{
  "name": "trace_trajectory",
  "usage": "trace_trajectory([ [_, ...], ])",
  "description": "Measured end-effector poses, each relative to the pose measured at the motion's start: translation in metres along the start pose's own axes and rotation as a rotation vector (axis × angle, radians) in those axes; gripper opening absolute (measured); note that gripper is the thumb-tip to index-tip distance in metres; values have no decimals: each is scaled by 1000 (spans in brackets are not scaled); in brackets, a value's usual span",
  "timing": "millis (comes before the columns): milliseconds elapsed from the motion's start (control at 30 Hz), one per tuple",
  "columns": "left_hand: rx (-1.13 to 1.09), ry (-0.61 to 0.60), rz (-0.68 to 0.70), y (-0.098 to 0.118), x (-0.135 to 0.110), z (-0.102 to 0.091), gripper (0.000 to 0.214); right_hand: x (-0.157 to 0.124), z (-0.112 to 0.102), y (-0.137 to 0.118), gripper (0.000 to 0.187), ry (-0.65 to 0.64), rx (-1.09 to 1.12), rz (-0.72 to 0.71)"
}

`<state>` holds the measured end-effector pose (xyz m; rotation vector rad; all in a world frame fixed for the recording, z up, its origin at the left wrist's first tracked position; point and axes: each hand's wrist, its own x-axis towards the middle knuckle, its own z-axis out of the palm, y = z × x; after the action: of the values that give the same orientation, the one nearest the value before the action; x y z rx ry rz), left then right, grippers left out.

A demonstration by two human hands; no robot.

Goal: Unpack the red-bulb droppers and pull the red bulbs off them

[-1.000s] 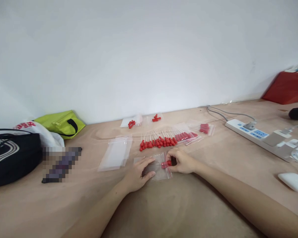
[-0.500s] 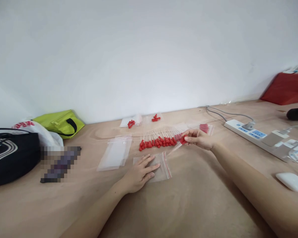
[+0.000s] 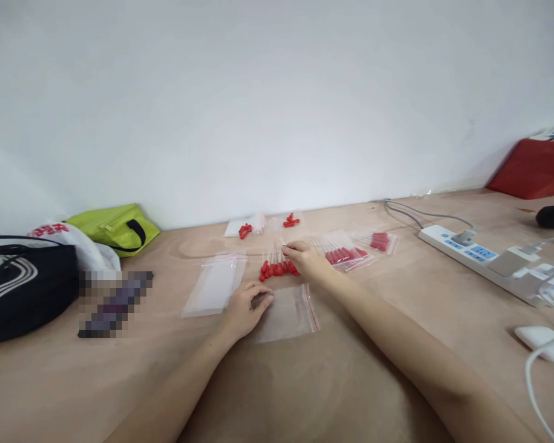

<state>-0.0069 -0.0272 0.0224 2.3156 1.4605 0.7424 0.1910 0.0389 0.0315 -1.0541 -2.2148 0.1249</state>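
Note:
A clear zip bag with a red seal strip lies flat on the wooden table. My left hand rests on the bag's left end, its fingers curled down on the plastic. My right hand reaches over a row of red-capped droppers just beyond the bag, fingers bent on them; whether it has picked one up is hidden. Further right lie filled bags of droppers and another small filled bag.
A stack of empty zip bags lies left of my left hand. Two small bags with red caps sit near the wall. A black bag, a green pouch, a power strip with cables and a white mouse flank the area.
My right hand carried a filled bag away to the right, then came back left onto the loose droppers. My left hand slid to the bag's left end and curled its fingers.

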Motion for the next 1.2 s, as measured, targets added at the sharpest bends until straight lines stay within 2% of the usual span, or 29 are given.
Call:
trace_trajectory([
  [100, 21, -5, 12, -2, -2, 1, 14, 3, 9, -3, 24, -75, -47, -33],
  [200, 22, -10, 25, -3, -2, 2, 14, 2, 10, -8, 13, -119, -108, -52],
  [267, 8, -10, 30, -4, -2, 2, 14, -2, 6, -11, 8, -122, -156, -54],
  [400, -39, -2, 23, -5, -2, -1, 15, -17, -11, -6, 17, -69, -204, 6],
  [467, -49, -26, 9, -4, 0, -2, 17, -28, -22, 7, 21, -14, -230, 105],
  [533, -37, -71, -5, 0, 4, -2, 19, -40, -33, 24, 23, 45, -258, 265],
  [667, 2, -126, -19, 10, 17, 2, 31, -54, -53, 59, 28, 143, -356, 691],
  [733, 14, -177, -65, 16, 24, 4, 42, -57, -58, 72, 30, 132, -369, 831],
  [800, 16, -279, -149, 21, 28, 4, 44, -58, -60, 79, 35, 93, -355, 900],
  [867, 5, -373, -212, 25, 29, 1, 33, -59, -59, 83, 43, 53, -328, 931],
  [933, -37, -400, -216, 25, 27, -6, 18, -59, -56, 85, 51, 30, -312, 948],
  [1033, -171, -303, -237, 14, 22, -28, 21, -59, -53, 86, 50, 19, -308, 975],
  [1100, -252, -169, -351, -2, 20, -48, 27, -58, -52, 87, 43, 7, -289, 994],
  [1200, -205, 15, -521, -37, 16, -79, 31, -56, -50, 88, 33, 3, -245, 1011],
])
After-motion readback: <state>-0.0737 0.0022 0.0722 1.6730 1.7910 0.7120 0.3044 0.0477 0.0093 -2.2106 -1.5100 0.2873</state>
